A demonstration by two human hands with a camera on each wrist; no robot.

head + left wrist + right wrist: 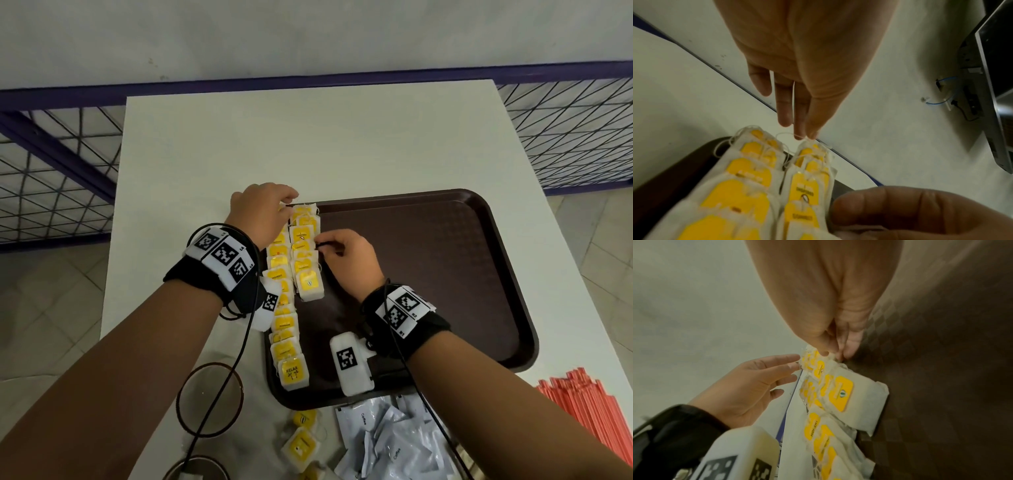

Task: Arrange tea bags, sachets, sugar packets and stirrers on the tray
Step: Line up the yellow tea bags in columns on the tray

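I am partway through laying tea bags in rows on the brown tray (445,274). The long row (286,308) runs along its 9 o'clock edge, from near me towards 12 o'clock, and a shorter second row (305,253) lies touching it on the inner side, filling only the far half.

My left hand (262,214) sits at the 12 o'clock end of the rows, its fingers straight and relaxed, tips touching the string and top edge of the farthest bag. My right hand (347,255) is at the 3 o'clock flank of the short row, thumb and fingers pinching the edge of a bag there (the wrist view shows the pinch plainly).

So the step in hand looks like squaring up the second row. Next, I judge, comes extending it towards me with the loose tea bags (301,442) lying off the tray at 6 o'clock. The white sachets (387,442) and red stirrers (589,407) wait there too, untouched; the bags are light and stringy, so a gentle touch is called for.
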